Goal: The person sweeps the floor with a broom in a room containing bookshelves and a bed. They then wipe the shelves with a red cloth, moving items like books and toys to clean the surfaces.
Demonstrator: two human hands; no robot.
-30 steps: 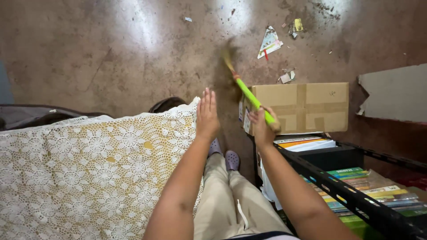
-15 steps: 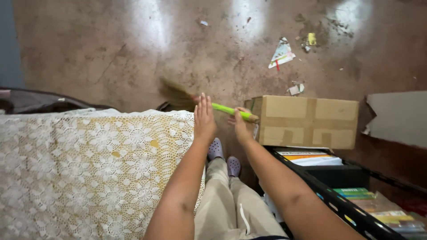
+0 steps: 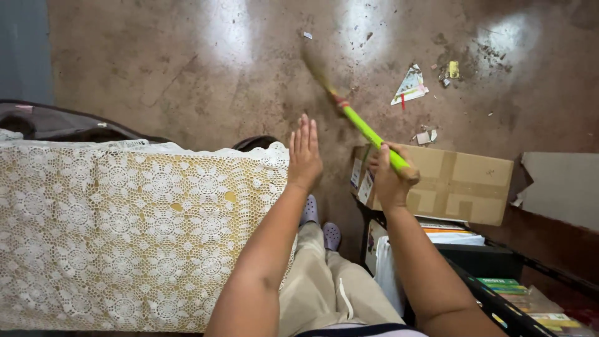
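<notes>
My right hand (image 3: pixel 390 178) grips the bright green handle of a small broom (image 3: pixel 368 131). Its blurred bristle end (image 3: pixel 315 65) points up and left over the brown floor. My left hand (image 3: pixel 304 156) is held flat with its fingers straight and close together, at the right edge of a cream crochet lace cloth (image 3: pixel 125 231). It holds nothing. Below both hands are my legs in beige trousers and purple clogs (image 3: pixel 321 224).
A taped cardboard box (image 3: pixel 455 181) sits just right of my right hand, over a black rack of books and papers (image 3: pixel 493 287). Paper scraps (image 3: pixel 410 86) and bits of litter lie on the floor at the upper right. A dark bag (image 3: pixel 56 122) lies beyond the cloth.
The broom head has swung from low left, near the cloth, up and to the right over the floor. My left hand has kept its place beside the cloth.
</notes>
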